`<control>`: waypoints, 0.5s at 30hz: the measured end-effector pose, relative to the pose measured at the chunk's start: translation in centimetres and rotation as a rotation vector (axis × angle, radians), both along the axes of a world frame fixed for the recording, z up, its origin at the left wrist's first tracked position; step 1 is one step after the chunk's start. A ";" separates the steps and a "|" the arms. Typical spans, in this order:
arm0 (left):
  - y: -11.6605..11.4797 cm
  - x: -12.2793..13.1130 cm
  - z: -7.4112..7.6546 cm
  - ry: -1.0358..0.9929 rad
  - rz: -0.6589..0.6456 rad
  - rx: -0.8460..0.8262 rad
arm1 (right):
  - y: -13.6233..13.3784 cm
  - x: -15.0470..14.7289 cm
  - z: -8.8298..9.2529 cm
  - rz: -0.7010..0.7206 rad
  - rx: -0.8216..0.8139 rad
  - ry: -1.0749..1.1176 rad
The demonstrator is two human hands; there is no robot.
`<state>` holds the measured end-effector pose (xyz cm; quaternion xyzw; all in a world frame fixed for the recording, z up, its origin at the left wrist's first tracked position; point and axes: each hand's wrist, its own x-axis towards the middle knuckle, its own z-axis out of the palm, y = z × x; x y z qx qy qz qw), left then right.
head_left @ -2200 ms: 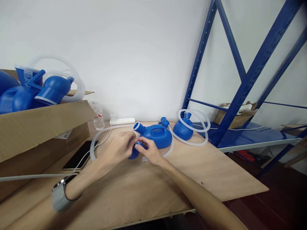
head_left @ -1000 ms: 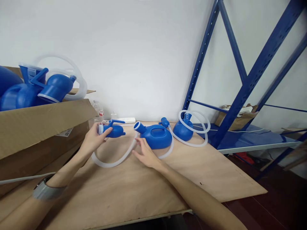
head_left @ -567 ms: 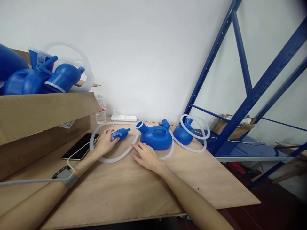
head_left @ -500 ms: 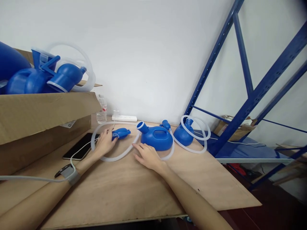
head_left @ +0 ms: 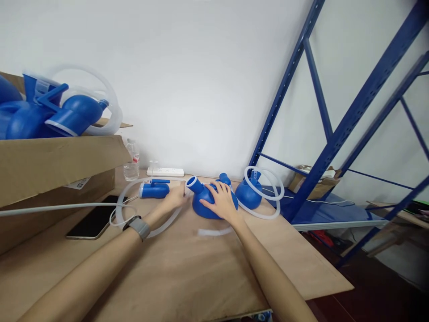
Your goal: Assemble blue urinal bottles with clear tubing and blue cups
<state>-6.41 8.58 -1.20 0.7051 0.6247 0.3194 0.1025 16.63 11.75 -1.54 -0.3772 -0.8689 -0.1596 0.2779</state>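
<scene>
A blue plastic urinal bottle (head_left: 208,212) with an angled, white-rimmed neck lies on the wooden table. My right hand (head_left: 221,200) grips it from above, fingers spread over its handle side. Just left of the neck, my left hand (head_left: 177,196) is closed at a whitish flexible tube (head_left: 164,227); its fingertips are partly hidden. That tube loops around a blue receiver piece (head_left: 154,190) with a handle, which lies apart from the hand. In front of the bottle, a blurred tube end (head_left: 209,232) rests on the table.
Another blue bottle (head_left: 248,197) with coiled tubing stands at right, near a blue metal shelf (head_left: 335,214). At left are a cardboard box (head_left: 60,156) of blue bottles, a phone (head_left: 90,219) and a water bottle (head_left: 131,163). A power strip (head_left: 166,171) lies along the wall.
My left hand has let go of the blue receiver piece, which has turned, and moved right to the tube. My right hand has moved up onto the bottle. The view has shifted right.
</scene>
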 end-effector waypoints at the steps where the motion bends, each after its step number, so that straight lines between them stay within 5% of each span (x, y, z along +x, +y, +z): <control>1: 0.3 -0.1 -0.2 -0.010 0.013 -0.015 | 0.0 0.3 -0.3 -0.002 0.012 0.008; 5: 0.1 -2.5 1.6 -0.014 0.143 -0.022 | -0.2 1.3 -0.7 0.015 0.036 0.003; 10: -2.0 -6.8 8.2 0.033 0.273 0.090 | -0.1 1.4 -0.9 0.008 0.038 0.033; 15: -4.4 -8.5 11.5 0.234 -0.032 0.092 | 0.0 1.3 -1.0 0.021 0.048 0.044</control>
